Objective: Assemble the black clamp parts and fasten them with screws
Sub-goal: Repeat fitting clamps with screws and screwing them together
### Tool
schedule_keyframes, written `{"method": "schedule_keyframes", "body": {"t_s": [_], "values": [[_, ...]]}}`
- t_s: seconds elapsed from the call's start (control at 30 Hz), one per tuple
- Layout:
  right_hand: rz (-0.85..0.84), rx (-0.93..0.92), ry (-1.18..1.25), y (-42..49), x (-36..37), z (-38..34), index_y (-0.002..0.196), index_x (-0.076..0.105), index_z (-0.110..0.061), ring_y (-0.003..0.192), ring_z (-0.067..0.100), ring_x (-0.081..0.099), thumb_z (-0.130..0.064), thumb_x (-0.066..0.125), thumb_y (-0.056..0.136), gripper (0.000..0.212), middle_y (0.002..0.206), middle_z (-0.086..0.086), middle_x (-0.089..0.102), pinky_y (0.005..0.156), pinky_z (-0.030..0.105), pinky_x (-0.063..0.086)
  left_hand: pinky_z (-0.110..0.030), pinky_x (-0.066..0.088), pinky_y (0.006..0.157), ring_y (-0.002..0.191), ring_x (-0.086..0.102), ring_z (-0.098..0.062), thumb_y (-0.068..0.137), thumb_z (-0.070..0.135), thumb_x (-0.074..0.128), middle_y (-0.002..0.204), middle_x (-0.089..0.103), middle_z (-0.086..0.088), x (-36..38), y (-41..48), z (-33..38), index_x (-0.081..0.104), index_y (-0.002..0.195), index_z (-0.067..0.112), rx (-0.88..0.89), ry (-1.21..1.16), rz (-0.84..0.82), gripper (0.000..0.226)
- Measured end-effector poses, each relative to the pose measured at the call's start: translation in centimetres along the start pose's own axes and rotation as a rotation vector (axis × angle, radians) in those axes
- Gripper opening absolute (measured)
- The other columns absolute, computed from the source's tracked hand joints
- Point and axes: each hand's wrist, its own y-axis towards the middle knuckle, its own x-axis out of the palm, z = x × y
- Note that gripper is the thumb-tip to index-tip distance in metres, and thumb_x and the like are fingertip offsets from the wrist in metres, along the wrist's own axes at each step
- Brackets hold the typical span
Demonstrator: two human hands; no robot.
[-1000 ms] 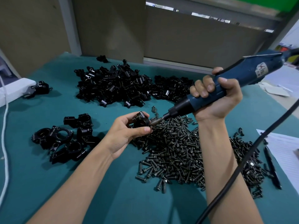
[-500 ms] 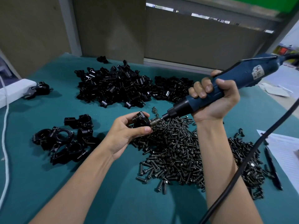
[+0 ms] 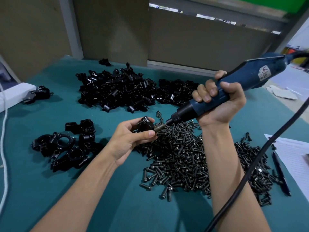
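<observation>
clamp parts (image 3: 117,91): glossy black metal | screws (image 3: 180,158): dull dark metal | table (image 3: 117,206): matt teal cloth

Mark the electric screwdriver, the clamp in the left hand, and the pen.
electric screwdriver (image 3: 250,77), head view, blue body near the label.
clamp (image 3: 145,125), head view, its black rounded face.
pen (image 3: 280,173), head view, middle of its barrel.

A factory assembly bench: a teal mat (image 3: 41,190) heaped with black clamp parts (image 3: 117,91) at the far side, loose screws (image 3: 180,158) nearer, a corded electric screwdriver (image 3: 242,84) at right, partition panels (image 3: 192,39) behind.
</observation>
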Motion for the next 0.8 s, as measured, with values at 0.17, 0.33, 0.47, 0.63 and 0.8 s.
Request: {"method": "schedule_keyframes", "body": {"t_s": [0.17,0.33,0.47,0.63,0.8], "values": [[-0.213,0.064,0.140,-0.2,0.6,-0.6,0.076,0.054,-0.004,0.034,0.012,0.035,-0.010,0.076,0.054,0.032,0.044,0.000,0.044,0.041,0.018,0.033,-0.031,0.061,0.069,0.076,0.071,-0.024,0.067,-0.004,0.072,0.086,0.070,-0.016,0.4,-0.2,0.1,0.073,0.089,-0.004,-0.144,-0.128,-0.087,0.022],[-0.461,0.173,0.286,-0.5,2.0,-1.6,0.081,0.055,0.006,0.037,0.015,0.029,0.003,0.073,0.062,0.027,0.047,0.005,0.031,0.043,0.024,0.034,-0.029,0.061,0.065,0.071,0.072,-0.022,0.035,0.009,0.097,0.079,0.071,-0.015,0.9,-0.8,0.0,0.076,0.079,-0.004,-0.277,-0.216,-0.162,0.051],[-0.498,0.153,0.171,-0.5,2.6,-2.3,0.085,0.055,0.004,0.037,0.015,0.031,-0.002,0.072,0.064,0.027,0.048,0.005,0.032,0.044,0.023,0.035,-0.029,0.061,0.070,0.076,0.072,-0.025,0.036,0.008,0.099,0.085,0.071,-0.013,0.8,-0.4,0.2,0.078,0.085,0.003,-0.168,-0.178,-0.201,0.053],[-0.703,0.278,0.151,-0.8,2.5,-4.9,0.086,0.058,0.000,0.034,0.015,0.035,-0.003,0.072,0.067,0.024,0.044,0.001,0.037,0.043,0.021,0.036,-0.028,0.060,0.073,0.081,0.071,-0.023,0.059,-0.007,0.080,0.088,0.071,-0.005,-0.1,-0.4,1.3,0.077,0.084,0.014,-0.041,0.014,-0.135,0.033],[-0.339,0.223,-0.673,-3.6,2.5,-8.5,0.093,0.064,-0.003,0.042,0.019,0.049,-0.025,0.088,0.057,0.048,0.053,0.005,0.050,0.048,0.026,0.045,-0.029,0.050,0.065,0.078,0.063,-0.017,0.074,0.001,0.081,0.095,0.067,0.001,-2.0,0.5,1.6,0.064,0.093,0.026,0.120,0.656,0.570,0.035]]}}
